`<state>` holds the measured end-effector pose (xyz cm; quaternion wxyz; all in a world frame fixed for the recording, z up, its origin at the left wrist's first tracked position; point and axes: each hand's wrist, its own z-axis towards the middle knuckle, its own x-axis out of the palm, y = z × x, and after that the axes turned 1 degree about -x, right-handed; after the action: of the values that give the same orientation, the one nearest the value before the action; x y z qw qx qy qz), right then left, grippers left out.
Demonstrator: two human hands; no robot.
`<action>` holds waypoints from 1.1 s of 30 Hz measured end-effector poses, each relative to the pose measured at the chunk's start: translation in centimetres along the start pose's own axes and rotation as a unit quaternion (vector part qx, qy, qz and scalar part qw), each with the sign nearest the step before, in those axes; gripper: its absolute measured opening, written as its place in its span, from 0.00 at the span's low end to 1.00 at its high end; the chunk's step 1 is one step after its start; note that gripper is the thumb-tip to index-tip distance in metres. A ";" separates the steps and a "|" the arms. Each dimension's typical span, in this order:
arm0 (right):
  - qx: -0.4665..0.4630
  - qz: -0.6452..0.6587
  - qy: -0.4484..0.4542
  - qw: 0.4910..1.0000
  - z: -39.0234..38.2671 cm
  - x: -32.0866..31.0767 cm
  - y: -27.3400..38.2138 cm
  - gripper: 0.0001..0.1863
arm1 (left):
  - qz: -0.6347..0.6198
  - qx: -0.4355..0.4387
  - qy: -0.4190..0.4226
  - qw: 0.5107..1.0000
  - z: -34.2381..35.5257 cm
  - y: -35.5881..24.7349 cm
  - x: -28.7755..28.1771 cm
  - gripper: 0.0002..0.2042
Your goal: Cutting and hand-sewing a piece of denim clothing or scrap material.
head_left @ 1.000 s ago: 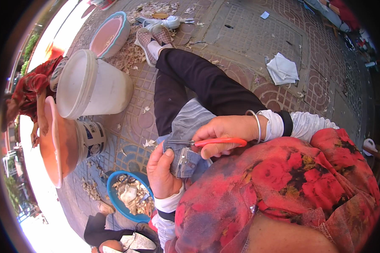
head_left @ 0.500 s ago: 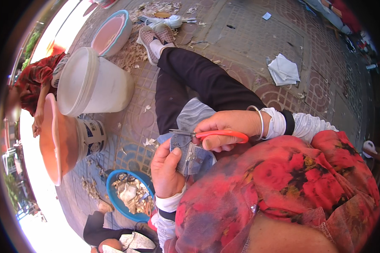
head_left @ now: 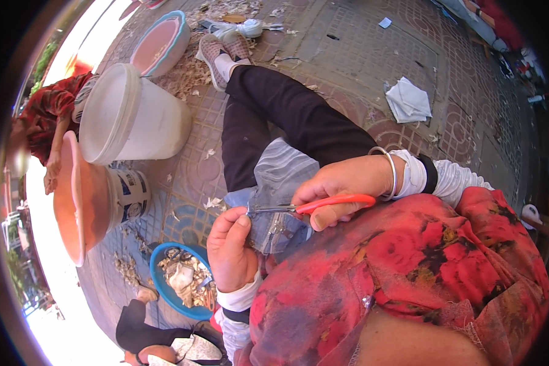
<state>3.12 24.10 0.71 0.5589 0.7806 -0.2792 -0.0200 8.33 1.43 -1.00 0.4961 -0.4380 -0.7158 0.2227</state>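
Observation:
My right hand [head_left: 348,183] is closed around red-handled scissors [head_left: 341,200], their metal blades pointing left across grey-blue denim fabric [head_left: 267,235] in my lap. My left hand [head_left: 232,253] pinches the fabric's edge between thumb and fingers at the blade tips; exactly what lies in the pinch is small. A metal zipper [head_left: 277,227] shows on the cloth just below the blades. A wavy grey piece of cloth [head_left: 283,165] drapes above it over my dark trousers.
A white bucket [head_left: 146,122], orange basin [head_left: 85,201] on a pail, and pink basin [head_left: 155,46] stand left. A blue basin [head_left: 160,280] of scraps sits lower left. Another person [head_left: 43,116] bends at the left. White folded sheets [head_left: 409,97] lie on the paving ahead.
My left hand has shifted slightly left and my right hand slightly right, with the scissors a little lower than half a second ago. The other person's hand at the left has moved slightly.

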 end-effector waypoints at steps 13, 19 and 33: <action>0.020 -0.010 0.004 1.000 0.0 0.1 0.0 0.22 | 0.015 0.003 -0.011 1.000 0.1 -0.1 0.4 0.04; -0.069 -0.087 -0.034 0.993 0.5 0.5 -0.8 0.23 | 0.011 0.003 -0.007 1.000 0.0 -0.2 0.4 0.05; -0.112 -0.232 -0.043 0.965 0.6 0.5 -0.5 0.27 | -0.019 0.004 0.022 1.000 -0.3 0.0 0.7 0.07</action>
<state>3.59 23.46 0.23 0.6105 0.7545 -0.1102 -0.2140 8.47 1.99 -0.48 0.5179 -0.4271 -0.7120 0.2061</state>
